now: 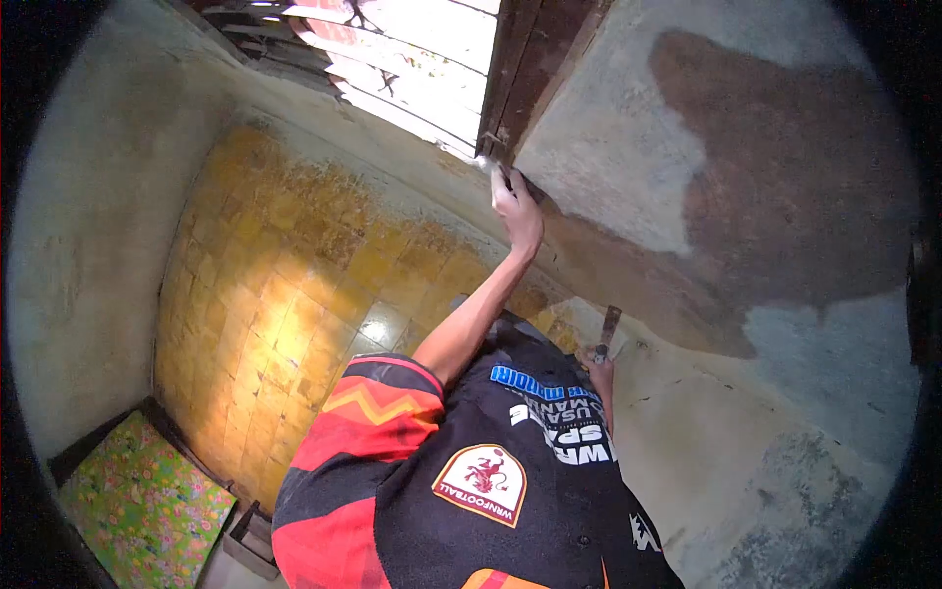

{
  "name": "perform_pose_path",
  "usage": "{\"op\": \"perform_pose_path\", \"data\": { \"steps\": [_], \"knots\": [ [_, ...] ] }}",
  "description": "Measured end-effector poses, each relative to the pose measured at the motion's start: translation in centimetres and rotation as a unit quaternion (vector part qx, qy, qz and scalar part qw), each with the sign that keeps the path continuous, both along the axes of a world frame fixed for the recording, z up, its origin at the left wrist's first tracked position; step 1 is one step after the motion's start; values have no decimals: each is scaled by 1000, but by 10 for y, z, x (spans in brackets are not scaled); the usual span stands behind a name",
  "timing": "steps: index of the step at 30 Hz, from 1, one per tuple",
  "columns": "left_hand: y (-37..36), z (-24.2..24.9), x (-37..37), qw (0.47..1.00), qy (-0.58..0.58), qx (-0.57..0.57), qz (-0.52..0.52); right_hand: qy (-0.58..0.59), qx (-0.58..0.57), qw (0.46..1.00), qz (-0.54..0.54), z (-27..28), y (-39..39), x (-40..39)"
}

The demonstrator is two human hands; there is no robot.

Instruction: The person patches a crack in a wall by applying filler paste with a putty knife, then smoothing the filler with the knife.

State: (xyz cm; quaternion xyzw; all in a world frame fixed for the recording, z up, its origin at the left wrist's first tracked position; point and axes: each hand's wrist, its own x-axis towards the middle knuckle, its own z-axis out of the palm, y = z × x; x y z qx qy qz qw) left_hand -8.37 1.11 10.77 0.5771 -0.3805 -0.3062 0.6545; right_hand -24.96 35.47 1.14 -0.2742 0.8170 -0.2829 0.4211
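My left hand (516,208) is raised to the lower corner of the dark wooden window frame (510,88). Its fingers are drawn together against the corner, and a small pale bit (482,162) shows at their tips; what it is I cannot make out. Lower down, close to my body, my right hand (600,376) is closed round the handle of a scraper (611,326). The scraper's flat, brownish blade points away from me, near the wall below the window. Part of the right forearm is hidden behind my black shirt (530,432).
Bright light enters through the slatted window (412,54). A large dark patch (795,177) marks the grey wall (608,128). Worn yellow tiles (265,294) lie to the left. A green flowered cloth (147,501) and a wooden box-like piece (253,542) are at lower left.
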Motion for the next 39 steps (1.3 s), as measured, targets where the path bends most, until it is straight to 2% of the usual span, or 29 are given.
{"op": "perform_pose_path", "data": {
  "steps": [1,2,4,5,6,7,8,9,11,12,13,16,17,20,21,24,25,28,29,32,33,35,37,39],
  "knots": [
    [4,26,4,1000,18,-2,-23,17,40,999,-4,10,-2,5],
    [7,15,2,997,31,52,-43,33,83,996,-6,14,4,7],
    [9,-34,-1,983,57,155,-75,98,79,991,51,-5,16,3],
    [10,-67,-8,987,19,151,-58,107,68,990,58,-35,27,-7],
    [11,-58,-3,987,26,140,-79,117,56,989,65,-65,39,-16],
    [10,-33,7,986,33,129,-99,106,37,992,51,-108,59,-32],
    [9,-6,15,985,39,119,-119,93,19,995,36,-129,72,-38],
    [2,17,17,994,42,56,-83,129,40,986,103,-109,61,-39],
    [-1,28,16,994,65,47,-69,118,28,987,108,-91,45,-32],
    [0,28,12,994,79,45,-61,115,25,987,111,-86,44,-32],
    [4,1,4,996,57,37,-55,101,103,983,110,-86,39,-33],
    [28,-15,-1,958,62,229,-161,148,51,978,138,-69,23,-22],
    [26,-5,-1,960,97,217,-150,156,68,973,154,-66,20,-23],
    [1,47,6,996,73,7,-57,152,106,967,177,-78,36,-36],
    [5,62,15,986,79,67,-134,136,108,970,171,-79,44,-38],
    [10,23,-7,997,40,51,-31,105,114,975,161,-80,56,-39],
    [18,3,-15,990,74,116,-37,103,117,975,159,-80,56,-38],
    [32,20,-7,948,202,194,-149,117,135,971,161,-78,57,-31],
    [21,8,-14,989,111,81,-57,122,144,969,162,-75,58,-27],
    [5,67,2,995,77,-3,-58,133,172,963,159,-85,60,-29],
    [6,59,-2,994,92,21,-62,117,174,968,139,-109,71,-41],
    [14,10,-15,966,223,76,-104,100,100,982,127,-138,93,-48],
    [21,0,-20,922,350,87,-139,92,62,986,128,-144,103,-48],
    [12,27,-19,970,238,15,-52,96,85,982,141,-125,89,-43]
  ]
}}
